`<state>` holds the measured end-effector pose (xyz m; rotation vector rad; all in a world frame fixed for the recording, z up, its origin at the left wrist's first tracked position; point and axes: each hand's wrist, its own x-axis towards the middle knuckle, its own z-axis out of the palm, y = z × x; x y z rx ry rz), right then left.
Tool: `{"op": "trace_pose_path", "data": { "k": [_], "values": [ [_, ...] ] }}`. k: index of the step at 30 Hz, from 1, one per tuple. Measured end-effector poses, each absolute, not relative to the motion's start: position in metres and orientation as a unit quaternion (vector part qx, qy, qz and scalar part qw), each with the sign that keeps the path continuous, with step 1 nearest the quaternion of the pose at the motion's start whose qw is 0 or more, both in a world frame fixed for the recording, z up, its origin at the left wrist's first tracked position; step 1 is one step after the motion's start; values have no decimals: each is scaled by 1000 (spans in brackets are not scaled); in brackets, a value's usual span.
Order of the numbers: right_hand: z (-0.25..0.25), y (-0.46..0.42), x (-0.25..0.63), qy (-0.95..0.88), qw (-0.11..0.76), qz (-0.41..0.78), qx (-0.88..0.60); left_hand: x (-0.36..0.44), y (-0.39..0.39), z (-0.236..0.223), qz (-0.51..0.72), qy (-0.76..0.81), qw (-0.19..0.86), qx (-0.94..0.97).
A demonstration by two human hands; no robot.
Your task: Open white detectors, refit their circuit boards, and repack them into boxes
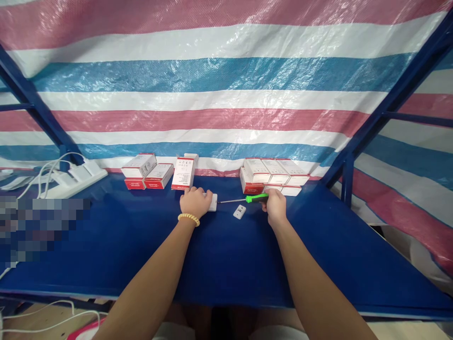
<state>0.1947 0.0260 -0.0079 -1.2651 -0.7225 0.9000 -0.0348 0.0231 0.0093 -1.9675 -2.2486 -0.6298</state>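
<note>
My left hand (194,202) is closed over a small white device (212,202) that lies on the blue table (226,255). A yellow bead bracelet sits on that wrist. My right hand (274,206) grips the green handle of a screwdriver (244,199). Its thin shaft points left and its tip touches the white device. A small white plate-like part (239,211) lies on the table between my hands.
Red-and-white boxes stand along the back: a left group (148,171), one upright box (184,173), and a right stack (274,174). A white power strip with plugs and cables (72,177) lies at the far left. A striped tarp hangs behind, on blue frame posts.
</note>
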Motion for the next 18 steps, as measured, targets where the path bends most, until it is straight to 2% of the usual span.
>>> {"op": "trace_pose_path", "data": {
  "k": [5,13,18],
  "values": [
    [-4,25,194,-272,661,449,-536,-35,23,9,-206,-735,46,-644],
    [4,17,192,-331,599,376,-625,-36,24,8,-208,-736,45,-643],
    [5,16,190,-323,621,408,-586,-35,24,7,-211,-736,48,-642]
  ]
}}
